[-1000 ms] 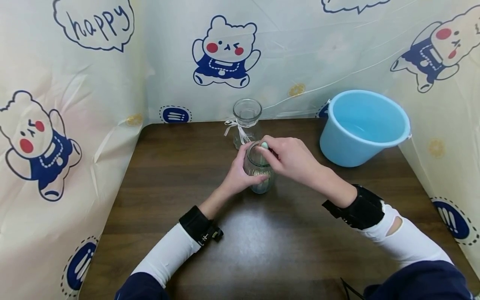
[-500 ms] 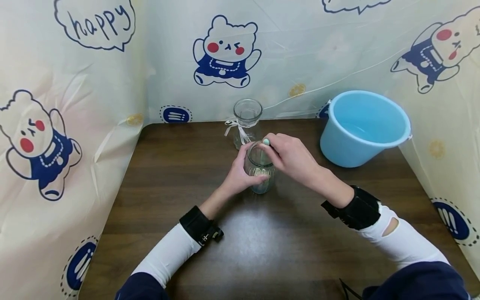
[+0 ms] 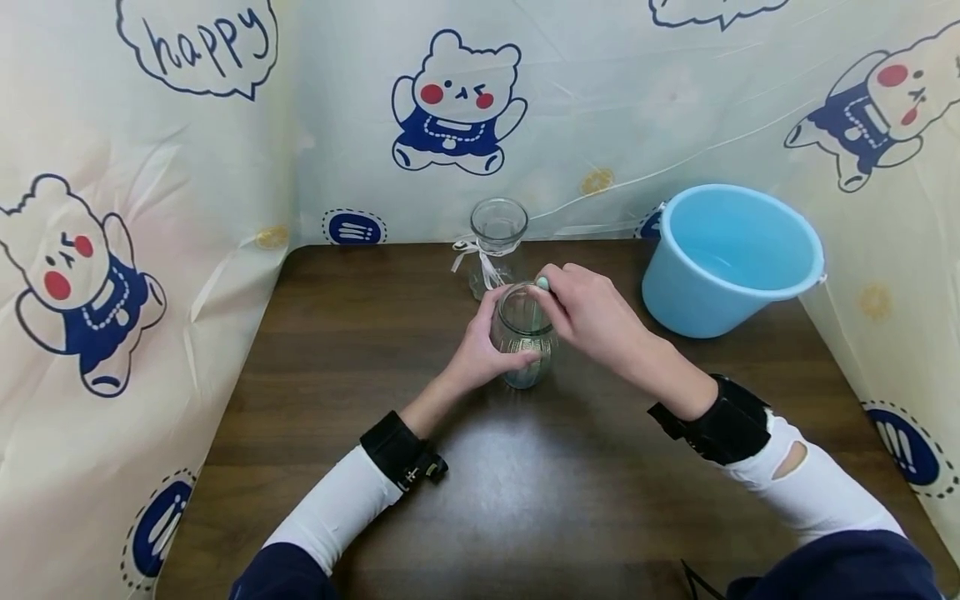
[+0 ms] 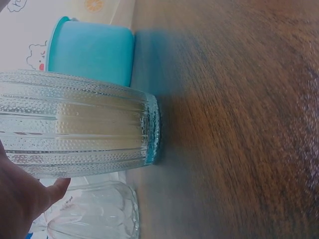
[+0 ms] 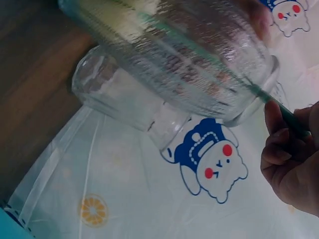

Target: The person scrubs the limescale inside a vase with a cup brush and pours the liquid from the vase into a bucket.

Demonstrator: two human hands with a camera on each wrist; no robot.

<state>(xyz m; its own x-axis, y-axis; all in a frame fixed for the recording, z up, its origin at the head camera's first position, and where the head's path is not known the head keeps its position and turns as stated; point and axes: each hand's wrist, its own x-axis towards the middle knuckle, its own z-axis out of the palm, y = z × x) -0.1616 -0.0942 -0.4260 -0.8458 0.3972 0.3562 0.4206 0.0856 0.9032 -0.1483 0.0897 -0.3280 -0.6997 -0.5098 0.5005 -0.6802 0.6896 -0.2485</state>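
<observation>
A ribbed clear glass jar (image 3: 527,377) stands upright on the table, gripped from its left side by my left hand (image 3: 478,348), thumb across the front. My right hand (image 3: 592,310) is over the mouth, holding the thin green handle (image 5: 260,94) of a bottle brush between thumb and fingers. The handle runs down through the opening, leaning against the rim. Its pale yellow, sponge-like head (image 4: 99,119) shows blurred through the glass in the lower part of the jar. Behind stands a second glass jar (image 3: 499,223) with a white ribbon bow at its neck.
A light blue bucket (image 3: 705,308) stands at the back right of the brown wooden table (image 3: 337,333). Printed sheeting (image 3: 322,125) with cartoon bears hangs along the back and both sides. A thin black cord (image 3: 701,579) lies near the front edge.
My right hand has shifted slightly right and up with the brush handle, whose green end has moved the same way. The left hand keeps its grip on the jar, and the jar stays in place.
</observation>
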